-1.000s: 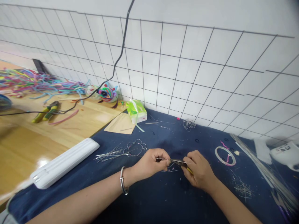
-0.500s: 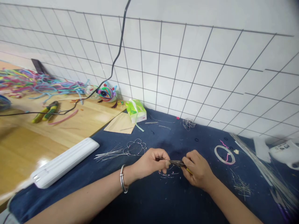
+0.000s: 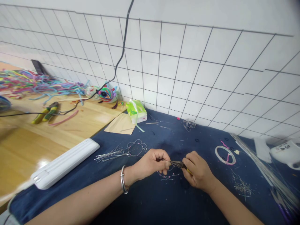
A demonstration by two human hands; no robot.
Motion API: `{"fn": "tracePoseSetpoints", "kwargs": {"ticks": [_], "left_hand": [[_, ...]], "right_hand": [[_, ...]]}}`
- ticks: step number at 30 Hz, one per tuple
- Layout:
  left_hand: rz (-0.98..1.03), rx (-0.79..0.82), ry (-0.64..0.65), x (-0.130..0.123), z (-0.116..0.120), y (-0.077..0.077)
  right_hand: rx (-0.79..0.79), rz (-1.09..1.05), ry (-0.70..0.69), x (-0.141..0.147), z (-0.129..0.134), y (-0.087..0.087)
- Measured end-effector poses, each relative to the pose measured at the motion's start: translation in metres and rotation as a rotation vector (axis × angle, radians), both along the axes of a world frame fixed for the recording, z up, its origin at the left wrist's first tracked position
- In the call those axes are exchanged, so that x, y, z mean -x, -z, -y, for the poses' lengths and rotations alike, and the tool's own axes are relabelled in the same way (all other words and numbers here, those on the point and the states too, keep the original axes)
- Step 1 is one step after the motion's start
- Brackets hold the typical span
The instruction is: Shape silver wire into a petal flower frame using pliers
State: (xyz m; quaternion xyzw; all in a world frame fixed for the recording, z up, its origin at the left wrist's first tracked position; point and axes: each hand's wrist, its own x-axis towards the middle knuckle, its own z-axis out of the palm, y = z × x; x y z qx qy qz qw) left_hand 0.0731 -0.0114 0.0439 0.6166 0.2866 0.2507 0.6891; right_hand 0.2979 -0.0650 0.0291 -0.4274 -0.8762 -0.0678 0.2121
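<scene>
Our hands meet over blue cloth [image 3: 145, 200], working fine wire.

Our right hand [image 3: 198, 170] grips yellow-handled pliers [image 3: 179, 164]; our left hand [image 3: 152, 163] pinches a beaded wire [image 3: 168, 176] trailing just below both.

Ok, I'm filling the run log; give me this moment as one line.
left hand: pinches thin silver wire | right hand: grips yellow-handled metal pliers | surface: dark blue cloth

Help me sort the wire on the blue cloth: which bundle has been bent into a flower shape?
The wire flower just beyond the left hand, looped into petals; the others are straight strands or a tangle.
</scene>
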Motion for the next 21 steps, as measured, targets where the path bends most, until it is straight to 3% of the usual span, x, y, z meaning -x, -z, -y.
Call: {"fn": "tracePoseSetpoints", "kwargs": {"ticks": [21], "left_hand": [[0.021,0.021,-0.01,-0.0009,0.0024,-0.0018]], "right_hand": [[0.07,-0.07,0.007,-0.0013,-0.001,0.0036]]}}
